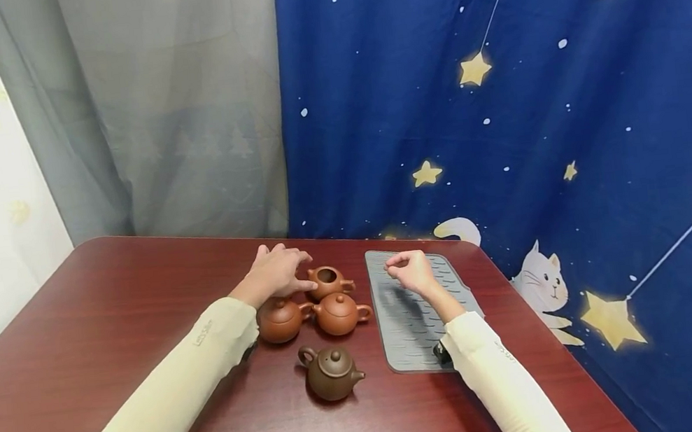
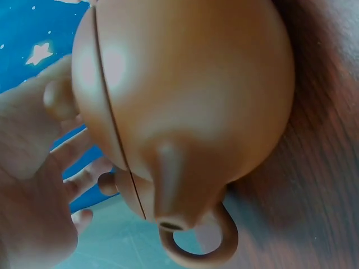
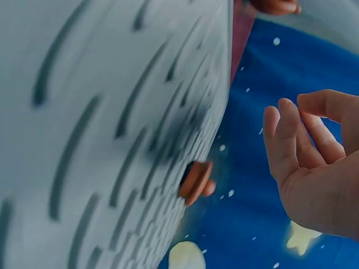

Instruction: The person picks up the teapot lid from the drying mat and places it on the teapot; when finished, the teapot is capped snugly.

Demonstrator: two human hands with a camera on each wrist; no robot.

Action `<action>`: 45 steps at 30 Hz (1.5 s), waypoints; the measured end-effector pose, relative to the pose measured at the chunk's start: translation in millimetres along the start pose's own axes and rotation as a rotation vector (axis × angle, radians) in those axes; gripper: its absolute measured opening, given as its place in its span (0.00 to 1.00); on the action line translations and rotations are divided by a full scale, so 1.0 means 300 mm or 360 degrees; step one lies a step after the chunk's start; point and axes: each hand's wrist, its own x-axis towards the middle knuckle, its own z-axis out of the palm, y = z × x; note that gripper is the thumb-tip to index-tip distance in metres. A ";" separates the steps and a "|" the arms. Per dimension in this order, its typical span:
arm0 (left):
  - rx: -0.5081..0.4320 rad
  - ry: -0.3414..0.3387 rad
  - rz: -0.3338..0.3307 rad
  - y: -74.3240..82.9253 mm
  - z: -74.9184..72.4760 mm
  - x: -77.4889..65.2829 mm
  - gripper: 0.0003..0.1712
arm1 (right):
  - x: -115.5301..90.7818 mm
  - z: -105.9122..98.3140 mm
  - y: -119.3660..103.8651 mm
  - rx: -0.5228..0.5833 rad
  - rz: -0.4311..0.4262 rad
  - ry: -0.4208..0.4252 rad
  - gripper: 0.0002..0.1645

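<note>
A lidless orange-brown teapot (image 1: 327, 279) stands at the back of a group, its round opening facing up. My left hand (image 1: 277, 271) hovers beside it with spread fingers, the thumb close to its left side; contact cannot be told. Below that hand sits a lidded orange-brown teapot (image 1: 279, 321), whose body and spout fill the left wrist view. Another lidded teapot (image 1: 339, 314) stands to its right. My right hand (image 1: 413, 272) is above the grey mat (image 1: 401, 351), fingers loosely bent and holding nothing visible. In the right wrist view, a small orange-brown lid (image 3: 196, 184) lies on the mat.
A dark brown lidded teapot (image 1: 332, 372) stands nearer to me, spout pointing right. All rest on a reddish wooden table (image 1: 140, 301). Behind the table hang a grey curtain (image 1: 182, 106) and a blue star-patterned curtain (image 1: 368, 66).
</note>
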 end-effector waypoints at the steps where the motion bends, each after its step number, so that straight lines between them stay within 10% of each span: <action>1: -0.0003 -0.0012 0.0005 0.002 0.001 0.001 0.36 | 0.001 -0.005 0.010 -0.0011 0.0029 0.0007 0.06; 45: 0.0053 -0.0120 -0.0036 0.012 0.053 0.060 0.31 | 0.061 -0.094 0.181 -0.0502 0.0305 0.0211 0.07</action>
